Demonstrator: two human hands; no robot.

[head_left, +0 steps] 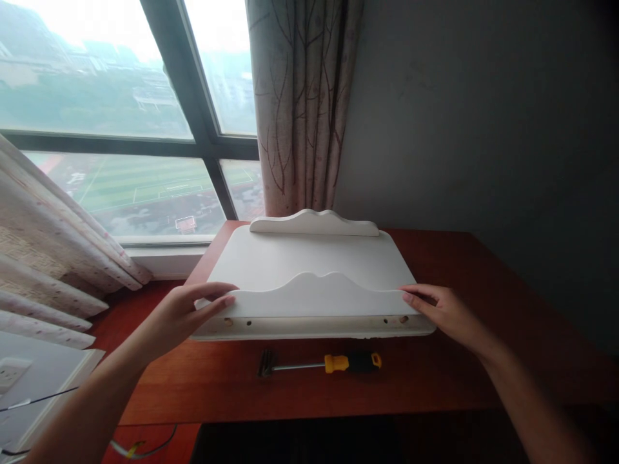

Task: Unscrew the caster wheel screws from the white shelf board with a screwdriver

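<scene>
A white panel (316,299) with a wavy edge is gripped at both ends, its long edge with several small holes turned toward me. My left hand (186,309) pinches its left end between thumb and fingers; my right hand (442,309) does the same at the right end. Beneath it lies a flat white board (300,248), and a second wavy panel (314,224) sits along the board's far edge. On the near side of the board lies a screwdriver (341,363) with a yellow and black handle. A small dark cluster, apparently screws (265,363), is by its tip.
Everything rests on a reddish-brown wooden table (232,399). Behind it are a window (97,77), a patterned curtain (304,109) and a grey wall (459,116). Another curtain (53,245) hangs at left, above a white surface with a socket (12,372) and cables.
</scene>
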